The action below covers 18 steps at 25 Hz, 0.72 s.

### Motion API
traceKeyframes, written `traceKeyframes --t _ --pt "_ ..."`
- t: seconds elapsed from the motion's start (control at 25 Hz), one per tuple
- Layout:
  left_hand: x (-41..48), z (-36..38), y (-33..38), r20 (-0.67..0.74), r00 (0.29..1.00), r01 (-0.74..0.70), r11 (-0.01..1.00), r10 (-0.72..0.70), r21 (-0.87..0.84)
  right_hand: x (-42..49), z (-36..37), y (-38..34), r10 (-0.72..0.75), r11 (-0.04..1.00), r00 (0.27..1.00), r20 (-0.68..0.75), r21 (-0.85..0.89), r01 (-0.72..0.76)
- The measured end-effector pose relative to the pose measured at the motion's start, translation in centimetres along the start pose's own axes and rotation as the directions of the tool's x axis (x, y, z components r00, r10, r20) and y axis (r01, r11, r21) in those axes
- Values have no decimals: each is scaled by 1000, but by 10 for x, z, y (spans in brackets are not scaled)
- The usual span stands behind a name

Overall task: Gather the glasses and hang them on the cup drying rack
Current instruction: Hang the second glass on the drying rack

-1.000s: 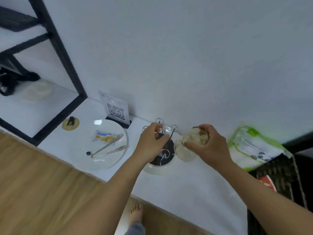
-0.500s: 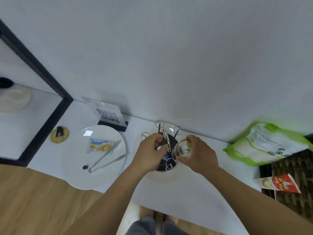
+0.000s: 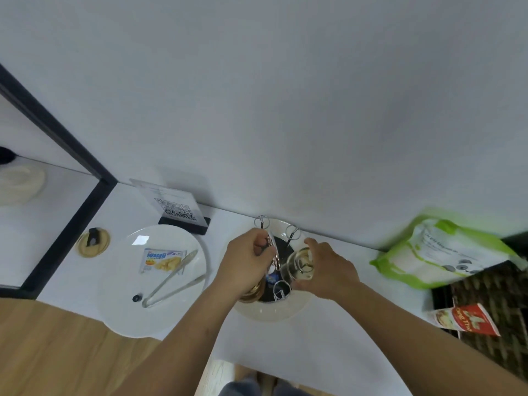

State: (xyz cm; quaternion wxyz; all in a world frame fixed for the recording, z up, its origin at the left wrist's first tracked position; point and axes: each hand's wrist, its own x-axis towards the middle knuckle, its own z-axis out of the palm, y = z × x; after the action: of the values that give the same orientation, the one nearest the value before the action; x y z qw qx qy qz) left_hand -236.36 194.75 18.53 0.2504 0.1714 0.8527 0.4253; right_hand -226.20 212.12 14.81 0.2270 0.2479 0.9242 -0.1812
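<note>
The cup drying rack (image 3: 291, 234) stands on a round white tray (image 3: 265, 311) against the wall, its metal prongs ending in wire loops. My right hand (image 3: 328, 267) grips a clear glass (image 3: 297, 264), turned upside down over one prong on the rack's right side; a wire loop shows through its base. My left hand (image 3: 245, 261) is closed around the rack's central handle (image 3: 273, 252), just left of the glass. Another glass with a gold rim (image 3: 251, 291) hangs low on the rack under my left wrist, mostly hidden.
A white plate (image 3: 120, 284) to the left carries metal tongs (image 3: 171, 278) and a snack packet (image 3: 163, 258). Behind it stands a QR-code sign (image 3: 177, 210). A green bag (image 3: 445, 250) and a dark wicker basket (image 3: 491, 295) sit at the right. A black shelf frame (image 3: 71, 215) borders the left.
My right hand brought the glass from the rack's right in over a prong and lowered it. My left hand stayed on the rack's handle. The camera shifted slightly.
</note>
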Motion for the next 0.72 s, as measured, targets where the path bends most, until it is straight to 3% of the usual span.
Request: traceKeyframes --t 0.16,0.36,0.52,0.72 --pt "2 -12 26 -67 992 -102 995 103 12 -16 -41 -8 -35 998 994 -106 42 40" --pt "7 3 75 85 937 -344 937 339 60 -68 -82 18 36 999 934 -356 38 -24" --pt "-12 46 103 229 859 -482 874 458 65 -132 -77 58 172 985 894 -413 81 -152" --pt "-77 109 141 379 703 -657 754 601 22 -220 -60 107 290 954 807 -514 91 -284"
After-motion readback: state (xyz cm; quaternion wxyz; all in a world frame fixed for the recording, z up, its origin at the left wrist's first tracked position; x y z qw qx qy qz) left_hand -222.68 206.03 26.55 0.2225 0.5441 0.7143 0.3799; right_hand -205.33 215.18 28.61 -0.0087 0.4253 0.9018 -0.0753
